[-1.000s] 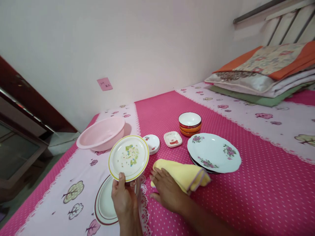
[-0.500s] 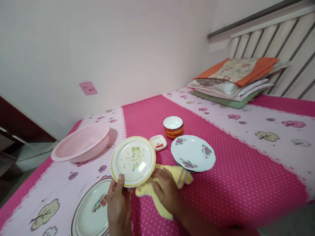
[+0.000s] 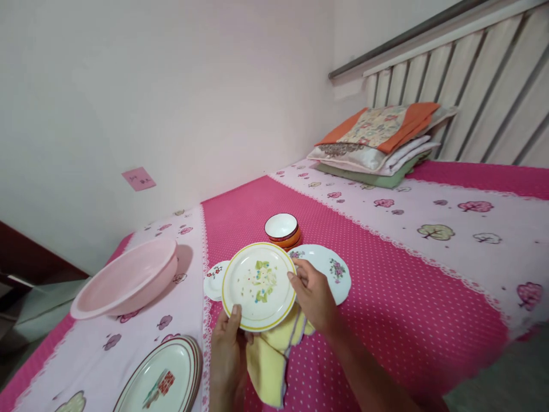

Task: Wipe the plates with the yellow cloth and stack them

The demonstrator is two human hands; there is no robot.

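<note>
A white plate (image 3: 259, 286) with a yellow rim and a green leafy print is tilted toward me in both hands. My left hand (image 3: 229, 346) grips its lower left edge, thumb on the front. At the right rim, my right hand (image 3: 315, 292) has its thumb and fingers closed on the edge. A yellow cloth (image 3: 270, 366) hangs under and behind the plate; whether a hand also holds it I cannot tell. Behind the held plate lie a white flowered plate (image 3: 338, 277), stacked orange bowls (image 3: 283, 229) and a small flowered dish (image 3: 213, 280), partly covered.
Several brown-rimmed plates (image 3: 171, 366) are stacked at the lower left. A pink basin (image 3: 128, 280) stands at the left on the patterned bedspread (image 3: 386, 274). Folded bedding and cushions (image 3: 373, 143) are piled by the white slatted headboard (image 3: 463, 86). A wall runs along the back.
The view has shifted. My right hand has come up from the cloth on the bed to the plate's right rim. The cloth now hangs beneath the plate, and a small flowered dish shows at its left.
</note>
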